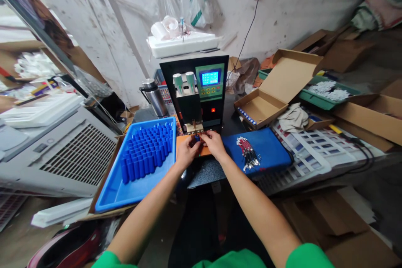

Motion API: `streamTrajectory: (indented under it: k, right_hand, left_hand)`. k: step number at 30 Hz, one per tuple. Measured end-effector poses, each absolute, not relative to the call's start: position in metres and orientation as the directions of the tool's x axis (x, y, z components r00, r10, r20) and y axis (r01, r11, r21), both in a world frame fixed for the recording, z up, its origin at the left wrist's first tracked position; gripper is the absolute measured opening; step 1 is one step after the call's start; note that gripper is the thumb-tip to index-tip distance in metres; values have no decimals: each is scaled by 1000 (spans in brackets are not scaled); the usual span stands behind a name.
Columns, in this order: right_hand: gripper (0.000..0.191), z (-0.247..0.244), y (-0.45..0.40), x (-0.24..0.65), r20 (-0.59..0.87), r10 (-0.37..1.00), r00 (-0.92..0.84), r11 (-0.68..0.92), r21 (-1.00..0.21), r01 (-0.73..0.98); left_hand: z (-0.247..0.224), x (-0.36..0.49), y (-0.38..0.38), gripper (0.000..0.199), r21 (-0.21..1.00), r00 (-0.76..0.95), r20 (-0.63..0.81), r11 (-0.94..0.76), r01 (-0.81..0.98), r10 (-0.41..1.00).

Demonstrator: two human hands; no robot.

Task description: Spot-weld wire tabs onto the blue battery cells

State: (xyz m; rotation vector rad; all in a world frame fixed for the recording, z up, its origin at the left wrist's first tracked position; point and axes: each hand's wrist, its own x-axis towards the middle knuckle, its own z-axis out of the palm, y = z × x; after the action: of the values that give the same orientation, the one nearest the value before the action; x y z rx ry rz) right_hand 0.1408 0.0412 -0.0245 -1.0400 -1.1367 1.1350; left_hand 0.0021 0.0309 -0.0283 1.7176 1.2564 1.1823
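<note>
Both of my hands meet under the head of a bench spot welder [192, 106] with a lit blue screen. My left hand [186, 150] is closed, its fingertips at a small blue battery cell [197, 137] that is mostly hidden. From the other side my right hand [214, 144] pinches close to the same cell, just below the electrode tips [194, 126]; what its fingers hold is too small to make out. An orange work surface [181, 139] lies beneath. To the left, a blue tray [108, 192] holds rows of upright blue battery cells [147, 146].
Right of the welder, a bundle of red and black wire leads [248, 153] lies on a blue case [273, 150]. Behind it stands an open cardboard box [266, 106]. A steel flask [154, 97] is behind the tray. White foam [182, 46] rests atop the welder.
</note>
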Motion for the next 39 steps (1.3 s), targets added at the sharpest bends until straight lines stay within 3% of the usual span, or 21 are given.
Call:
streamTrajectory:
  k: [8, 14, 16, 21, 28, 35, 39]
  right_hand:
    - [25, -30, 34, 147, 140, 990, -13, 140, -990, -30]
    - [30, -25, 32, 149, 82, 996, -31, 77, -986, -146]
    - [30, -23, 31, 151, 48, 998, -30, 42, -981, -189]
    - [34, -21, 31, 151, -9, 1000, -29, -17, -963, -268]
    - [35, -23, 30, 153, 26, 999, -43, 13, -963, -269]
    - [21, -24, 25, 155, 210, 940, -267, 187, -976, -111]
    - [21, -26, 26, 155, 214, 922, -322, 184, -976, -121]
  left_hand:
    - [-23, 4, 31, 28, 886, 116, 282, -304, 349, 953]
    - [-10, -8, 21, 36, 864, 72, 277, -281, 418, 958]
    - [-5, -14, 10, 31, 816, 57, 268, -258, 518, 962]
    - [-1, -18, -16, 23, 636, 241, 256, -351, 687, 936]
    - [-9, -11, -15, 19, 643, 187, 301, -344, 684, 935]
    - [1, -10, -7, 14, 607, 239, 325, -396, 689, 915]
    - [4, -8, -4, 13, 554, 301, 333, -444, 704, 893]
